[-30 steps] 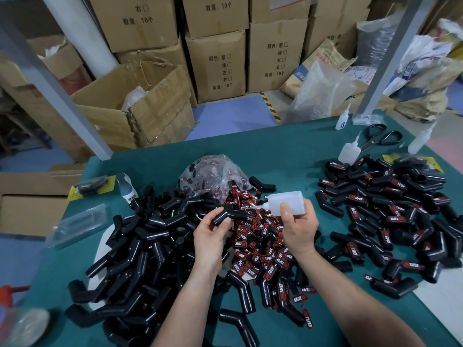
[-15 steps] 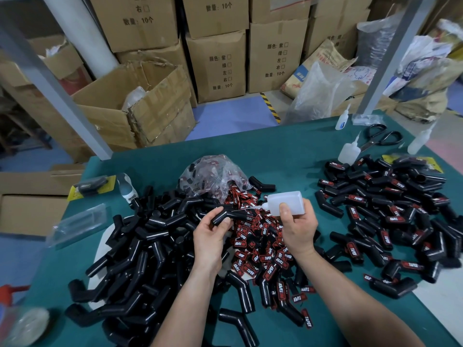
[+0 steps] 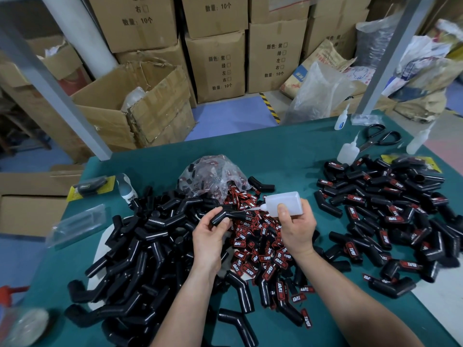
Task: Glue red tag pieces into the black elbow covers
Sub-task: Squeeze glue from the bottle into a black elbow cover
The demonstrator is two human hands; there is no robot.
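Black and glossy, bent at mid-length, the elbow cover (image 3: 233, 214) lies with its long axis along 9–3 o'clock. It is held just above the red tag pieces (image 3: 260, 249) at the centre of the table (image 3: 288, 156). The left hand (image 3: 209, 237) curls its fingers round the 9 o'clock limb. The right hand (image 3: 297, 229) grips the glue bottle (image 3: 284, 203), nozzle aimed toward 9 o'clock at the cover. Untagged covers (image 3: 140, 246) are heaped at 8 o'clock and tagged covers (image 3: 388, 209) at 3 o'clock.
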